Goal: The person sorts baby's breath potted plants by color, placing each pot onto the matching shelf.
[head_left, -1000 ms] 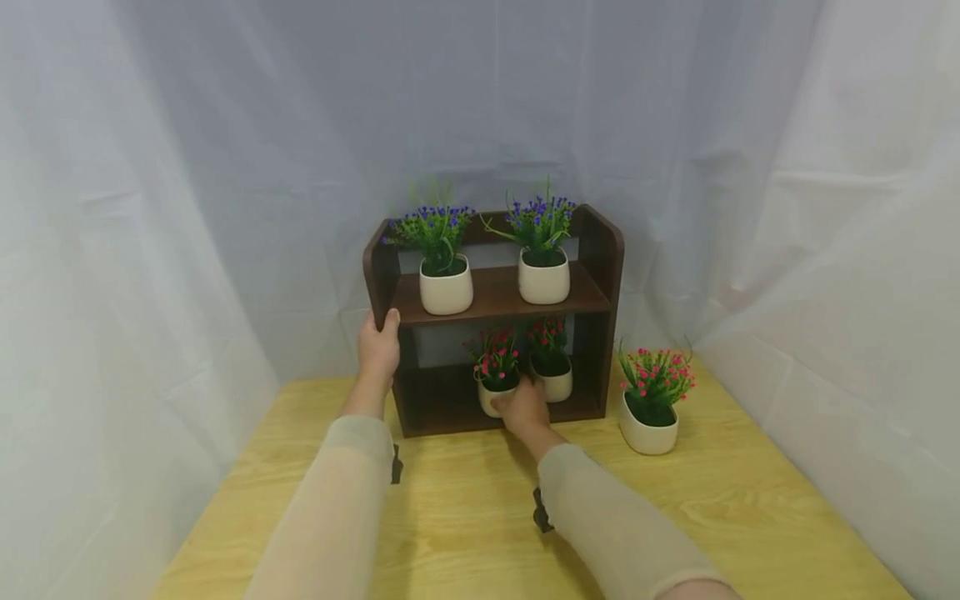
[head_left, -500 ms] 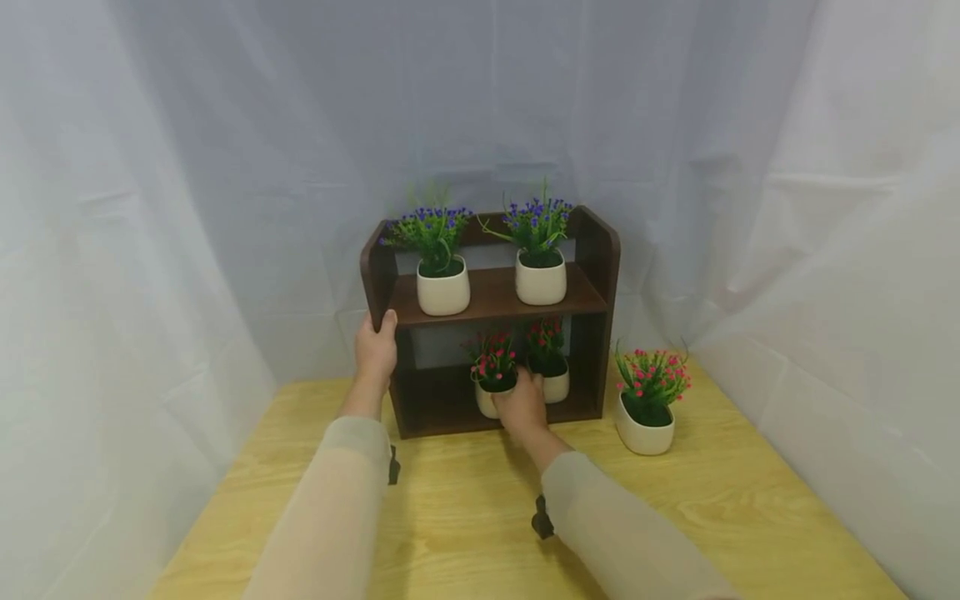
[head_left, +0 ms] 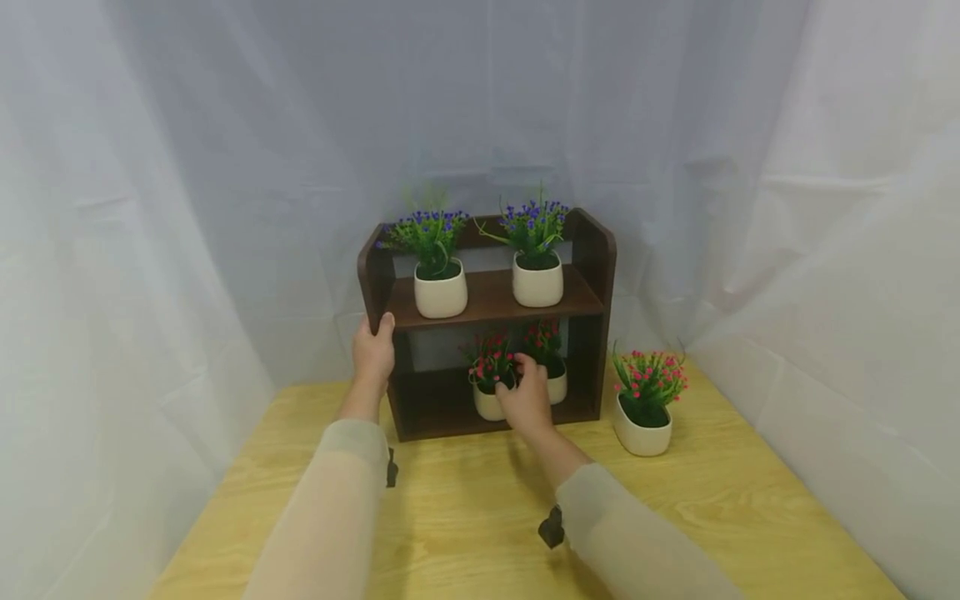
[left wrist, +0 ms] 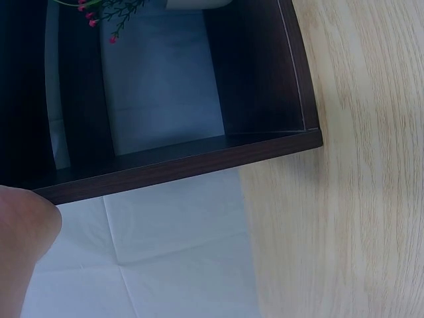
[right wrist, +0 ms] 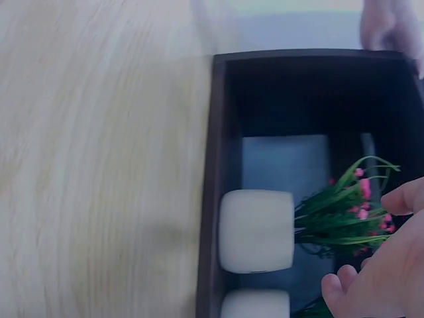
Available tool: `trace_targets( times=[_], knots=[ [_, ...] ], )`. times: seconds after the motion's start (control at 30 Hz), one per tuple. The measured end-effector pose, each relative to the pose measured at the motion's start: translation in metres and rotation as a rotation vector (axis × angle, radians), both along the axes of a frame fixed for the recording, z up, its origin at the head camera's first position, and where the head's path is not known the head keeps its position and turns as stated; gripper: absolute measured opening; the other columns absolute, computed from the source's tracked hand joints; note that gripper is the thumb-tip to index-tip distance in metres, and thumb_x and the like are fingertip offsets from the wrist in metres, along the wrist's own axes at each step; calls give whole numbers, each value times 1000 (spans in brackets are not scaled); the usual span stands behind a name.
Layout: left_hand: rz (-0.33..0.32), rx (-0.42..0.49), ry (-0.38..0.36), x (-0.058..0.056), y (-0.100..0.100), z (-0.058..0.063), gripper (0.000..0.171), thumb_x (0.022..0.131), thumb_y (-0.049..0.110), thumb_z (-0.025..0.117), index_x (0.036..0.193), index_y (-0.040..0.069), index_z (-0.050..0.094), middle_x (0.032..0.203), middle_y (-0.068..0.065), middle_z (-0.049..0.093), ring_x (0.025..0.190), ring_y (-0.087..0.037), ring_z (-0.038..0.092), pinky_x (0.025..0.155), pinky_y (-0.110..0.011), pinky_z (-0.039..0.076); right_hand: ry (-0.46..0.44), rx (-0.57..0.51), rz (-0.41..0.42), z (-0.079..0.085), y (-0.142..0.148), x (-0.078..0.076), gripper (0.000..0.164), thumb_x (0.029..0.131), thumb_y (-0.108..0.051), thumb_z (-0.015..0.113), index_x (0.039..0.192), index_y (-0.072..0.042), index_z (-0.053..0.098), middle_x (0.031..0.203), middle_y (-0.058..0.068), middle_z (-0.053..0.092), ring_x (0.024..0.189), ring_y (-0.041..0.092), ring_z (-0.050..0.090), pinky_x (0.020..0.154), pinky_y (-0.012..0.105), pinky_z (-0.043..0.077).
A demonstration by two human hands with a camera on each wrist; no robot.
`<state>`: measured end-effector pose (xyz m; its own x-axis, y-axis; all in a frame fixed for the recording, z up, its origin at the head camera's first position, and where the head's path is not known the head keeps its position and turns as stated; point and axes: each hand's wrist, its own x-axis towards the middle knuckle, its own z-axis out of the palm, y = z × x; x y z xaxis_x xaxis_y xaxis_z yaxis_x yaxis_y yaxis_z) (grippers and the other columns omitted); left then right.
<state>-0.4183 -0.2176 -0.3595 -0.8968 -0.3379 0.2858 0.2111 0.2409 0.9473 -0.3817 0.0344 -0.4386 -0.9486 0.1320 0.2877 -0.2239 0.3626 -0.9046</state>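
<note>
My left hand [head_left: 372, 354] grips the left side panel of a dark brown two-level shelf [head_left: 597, 279], thumb on its front edge. On the lower level, a white pot with pink flowers [head_left: 489, 406] stands toward the front, and a second pink-flowered pot [head_left: 558, 387] is partly hidden behind my right hand [head_left: 528, 400]. That hand is in front of the two, its fingers spread and loosely bent, holding nothing. In the right wrist view, its thumb and fingers are by the blooms, apart from the front white pot [right wrist: 257, 230].
Two white pots with purple-blue flowers, a left one [head_left: 441, 297] and a right one [head_left: 537, 285], stand on the upper level. Another pink-flowered pot [head_left: 642, 435] is on the wooden table [head_left: 465, 517] right of the shelf. White sheeting [head_left: 225, 208] hangs at the back and sides.
My right hand has let go of the front pink-flowered pot and risen slightly, its fingers spreading. The pot stays on the lower level. My left hand keeps its grip on the shelf.
</note>
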Motion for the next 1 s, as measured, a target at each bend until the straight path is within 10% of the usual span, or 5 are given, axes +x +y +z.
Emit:
trace_targets(
  times=[1.0],
  knots=[
    [-13, 0, -13, -2, -1, -1, 55, 116, 37, 48, 163, 9, 45, 172, -19, 42, 164, -38, 34, 138, -55, 27, 171, -88, -82, 36, 78, 51, 65, 100, -8, 72, 158, -3, 44, 155, 24, 40, 142, 43, 41, 122, 60, 42]
  ],
)
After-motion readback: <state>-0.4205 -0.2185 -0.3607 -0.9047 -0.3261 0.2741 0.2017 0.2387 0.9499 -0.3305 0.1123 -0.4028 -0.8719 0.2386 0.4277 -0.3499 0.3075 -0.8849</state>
